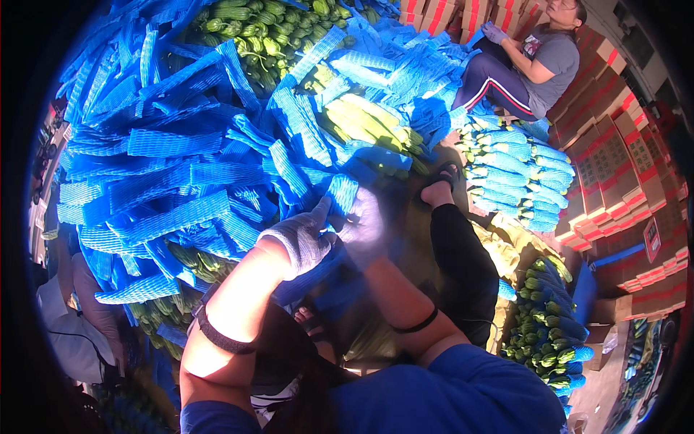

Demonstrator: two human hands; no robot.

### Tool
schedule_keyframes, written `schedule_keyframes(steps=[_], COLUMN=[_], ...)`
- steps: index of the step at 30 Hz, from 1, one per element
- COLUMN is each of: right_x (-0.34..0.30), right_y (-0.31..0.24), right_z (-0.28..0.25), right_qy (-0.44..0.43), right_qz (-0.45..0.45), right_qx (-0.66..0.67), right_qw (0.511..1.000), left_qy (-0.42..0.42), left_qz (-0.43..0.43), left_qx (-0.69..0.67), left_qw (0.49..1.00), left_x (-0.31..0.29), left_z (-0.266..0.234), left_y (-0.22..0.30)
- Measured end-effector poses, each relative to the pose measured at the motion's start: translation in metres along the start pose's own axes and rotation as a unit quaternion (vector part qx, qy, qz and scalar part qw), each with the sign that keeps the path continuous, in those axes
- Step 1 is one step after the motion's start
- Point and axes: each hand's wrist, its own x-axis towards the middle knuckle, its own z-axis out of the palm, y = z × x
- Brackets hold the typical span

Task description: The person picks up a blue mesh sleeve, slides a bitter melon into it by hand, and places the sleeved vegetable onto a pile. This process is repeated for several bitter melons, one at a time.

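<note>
My left hand (300, 240), in a pale knitted glove, pinches a blue foam net sleeve (342, 194), its index finger stretched along it. On the other side of that sleeve is my right hand (363, 223), also gloved and slightly blurred, with its fingers closed at the sleeve's edge. Whether anything sits inside the sleeve cannot be made out. A big heap of flat blue net sleeves (173, 173) lies just left of and beyond my hands. Beyond them, long pale green gourds (369, 123) lie bare among the sleeves.
More green gourds (260, 32) are piled at the back. Sleeved gourds (517, 173) lie stacked at the right, with another stack (546, 325) nearer. Cardboard cartons (614, 159) rise along the right side. A co-worker (528, 65) sits at the far right, wearing gloves.
</note>
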Motion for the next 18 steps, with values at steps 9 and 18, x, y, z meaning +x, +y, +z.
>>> schedule_keyframes(steps=[9, 18], right_x=[-0.024, -0.048], right_y=[-0.033, -0.058], right_z=[-0.024, -0.037], right_qy=[0.047, 0.041], right_qz=[-0.007, -0.033], right_qx=[-0.191, -0.310], right_qw=[0.980, 0.949], left_qy=[0.047, -0.017], left_qz=[0.098, 0.122], left_qx=[0.043, -0.013], left_qw=[0.993, 0.992], left_x=[0.009, 0.007], left_z=[0.019, 0.027], left_y=[0.009, 0.030])
